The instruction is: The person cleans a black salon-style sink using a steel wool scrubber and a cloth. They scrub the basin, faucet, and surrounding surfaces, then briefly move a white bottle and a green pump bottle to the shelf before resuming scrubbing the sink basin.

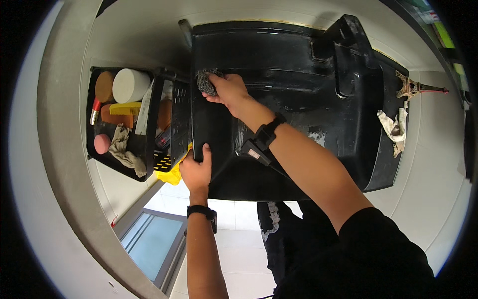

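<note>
My right hand (pixel 230 91) grips a grey metal scouring pad (pixel 207 82) and presses it on the upper left part of a black wash basin (pixel 231 179). With its thumb on top, my left hand (pixel 197 168) clasps the basin's left rim. Pale, whitish stains (pixel 317 136) mark the basin's inner floor, partly hidden by my right forearm. A black faucet (pixel 345 71) rises at the basin's back right. Each wrist wears a black strap with a small device.
A black shelf rack (pixel 149 168) at the left holds a white roll (pixel 130 86), a yellow comb (pixel 125 108) and a crumpled cloth (pixel 127 149). A yellow cloth (pixel 170 175) hangs below it. On the right ledge are a small Eiffel Tower figure (pixel 407 88) and a white rag (pixel 394 125).
</note>
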`<state>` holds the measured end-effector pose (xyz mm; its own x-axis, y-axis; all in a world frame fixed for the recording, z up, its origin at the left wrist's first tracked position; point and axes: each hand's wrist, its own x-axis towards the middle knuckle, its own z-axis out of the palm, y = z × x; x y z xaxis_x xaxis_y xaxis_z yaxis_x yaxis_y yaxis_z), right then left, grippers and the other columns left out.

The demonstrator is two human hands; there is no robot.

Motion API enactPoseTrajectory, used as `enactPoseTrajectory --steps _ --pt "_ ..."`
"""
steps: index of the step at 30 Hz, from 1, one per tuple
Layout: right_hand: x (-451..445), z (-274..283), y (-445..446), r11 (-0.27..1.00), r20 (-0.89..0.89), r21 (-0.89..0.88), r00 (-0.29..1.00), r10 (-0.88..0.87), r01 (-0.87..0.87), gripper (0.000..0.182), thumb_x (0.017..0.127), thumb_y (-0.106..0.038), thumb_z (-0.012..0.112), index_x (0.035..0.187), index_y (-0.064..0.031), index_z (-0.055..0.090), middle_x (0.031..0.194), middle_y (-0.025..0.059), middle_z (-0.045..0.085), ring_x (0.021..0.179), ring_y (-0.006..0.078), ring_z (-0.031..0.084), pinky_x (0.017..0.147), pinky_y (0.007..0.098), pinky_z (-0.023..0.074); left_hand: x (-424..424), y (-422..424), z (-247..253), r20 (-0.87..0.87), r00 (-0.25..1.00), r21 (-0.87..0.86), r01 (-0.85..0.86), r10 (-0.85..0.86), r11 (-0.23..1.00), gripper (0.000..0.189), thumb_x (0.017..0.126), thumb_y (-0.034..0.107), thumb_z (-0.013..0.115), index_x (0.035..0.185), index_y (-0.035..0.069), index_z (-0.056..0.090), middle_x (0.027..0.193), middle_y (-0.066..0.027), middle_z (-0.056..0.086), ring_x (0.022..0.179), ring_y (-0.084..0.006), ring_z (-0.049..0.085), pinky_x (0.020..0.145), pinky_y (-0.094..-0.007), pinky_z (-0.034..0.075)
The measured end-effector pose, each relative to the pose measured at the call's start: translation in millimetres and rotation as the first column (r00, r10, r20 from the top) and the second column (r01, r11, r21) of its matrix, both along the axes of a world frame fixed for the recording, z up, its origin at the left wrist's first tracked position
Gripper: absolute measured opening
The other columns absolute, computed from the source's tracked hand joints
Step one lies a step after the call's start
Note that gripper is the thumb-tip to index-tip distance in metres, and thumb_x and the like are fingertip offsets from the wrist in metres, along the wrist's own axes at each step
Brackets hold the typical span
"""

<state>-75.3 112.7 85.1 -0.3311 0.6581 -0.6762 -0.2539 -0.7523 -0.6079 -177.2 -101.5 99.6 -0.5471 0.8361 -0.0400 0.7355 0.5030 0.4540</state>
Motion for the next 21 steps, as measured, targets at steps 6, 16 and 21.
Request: enactPoseTrajectory --steps 6,16,21 --pt "55 1 -18 0.958 0.060 0.067 0.958 -0.281 0.277 0.026 0.107 -0.021 0.061 0.113 0.0024 0.070 0.098 0.0126 0.075 0.081 0.0192 0.073 0.073 0.0311 0.0620 -1 1 0 0.043 0.999 -0.091 -0.013 0.017 0.996 0.052 0.094 0.045 0.073 0.104 -0.006 0.074 0.098 -0.0294 0.074 0.093 -0.0515 0.070 0.084 -0.0521 0.057" --pt "145 -3 -24 0.928 0.032 0.126 0.933 -0.358 0.351 0.025 0.107 -0.024 0.065 0.109 -0.0002 0.071 0.095 0.0088 0.076 0.075 0.0169 0.072 0.069 0.0290 0.0602 -1 0 4 0.075 0.996 -0.104 -0.035 0.043 0.994 0.052 0.096 0.044 0.073 0.103 -0.008 0.074 0.099 -0.0307 0.073 0.096 -0.0509 0.069 0.088 -0.0516 0.055" --pt "59 -10 -12 0.964 -0.073 0.141 0.974 -0.216 0.224 0.028 0.107 -0.024 0.065 0.107 0.0028 0.072 0.094 0.0108 0.077 0.076 0.0194 0.074 0.068 0.0308 0.0620 2 3 7 0.071 0.996 -0.121 -0.042 0.051 0.992 0.051 0.096 0.042 0.073 0.103 -0.009 0.074 0.099 -0.0312 0.073 0.096 -0.0511 0.069 0.088 -0.0515 0.055"
